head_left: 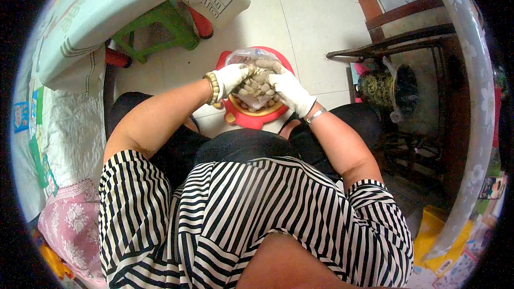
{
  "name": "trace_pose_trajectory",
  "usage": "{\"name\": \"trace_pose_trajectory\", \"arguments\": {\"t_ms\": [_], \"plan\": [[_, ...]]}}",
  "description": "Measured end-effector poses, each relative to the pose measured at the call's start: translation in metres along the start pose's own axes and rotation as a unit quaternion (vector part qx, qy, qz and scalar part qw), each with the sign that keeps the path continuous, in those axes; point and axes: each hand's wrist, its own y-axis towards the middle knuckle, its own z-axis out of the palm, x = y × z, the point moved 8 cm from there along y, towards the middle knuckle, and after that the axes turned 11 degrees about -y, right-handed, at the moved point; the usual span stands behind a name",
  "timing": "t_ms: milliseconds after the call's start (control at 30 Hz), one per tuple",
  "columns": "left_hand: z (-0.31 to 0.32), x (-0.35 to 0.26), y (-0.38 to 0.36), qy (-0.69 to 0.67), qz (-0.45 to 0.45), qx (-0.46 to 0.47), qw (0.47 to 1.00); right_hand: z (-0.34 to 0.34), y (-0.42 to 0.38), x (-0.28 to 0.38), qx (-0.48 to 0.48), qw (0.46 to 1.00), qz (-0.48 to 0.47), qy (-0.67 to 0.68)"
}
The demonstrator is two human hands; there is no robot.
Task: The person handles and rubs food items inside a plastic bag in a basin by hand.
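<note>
A clear plastic bag (pixel 246 54) full of small beige-brown pieces (pixel 256 92) lies open on top of a red plastic piece with a yellow inner rim (pixel 243 120). More small brownish pieces show along that rim, under the bag. My left hand (pixel 233 78), in a white glove, is at the bag's left side with its fingers closed near the top of the pieces. From the right, my gloved right hand (pixel 290 89) reaches over the pieces with curled fingers. The fingertips nearly meet, and what they pinch is too small to make out.
A green stool (pixel 155 29) stands under a cloth-covered table (pixel 101 27) at upper left. To the right are a dark wooden frame (pixel 396 43) and a dark patterned jar (pixel 377 86). Pale floor tiles (pixel 310 16) lie ahead. My knees flank the red piece.
</note>
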Motion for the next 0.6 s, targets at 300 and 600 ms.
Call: {"name": "trace_pose_trajectory", "arguments": {"t_ms": [300, 600], "plan": [[0.014, 0.014, -0.005, -0.158, -0.070, 0.073, 0.982, 0.008, 0.004, -0.002, 0.051, 0.988, -0.016, -0.148], [0.008, -0.011, -0.006, -0.096, 0.043, 0.088, 0.991, -0.014, 0.004, 0.012, -0.060, 0.989, -0.046, -0.126]]}}
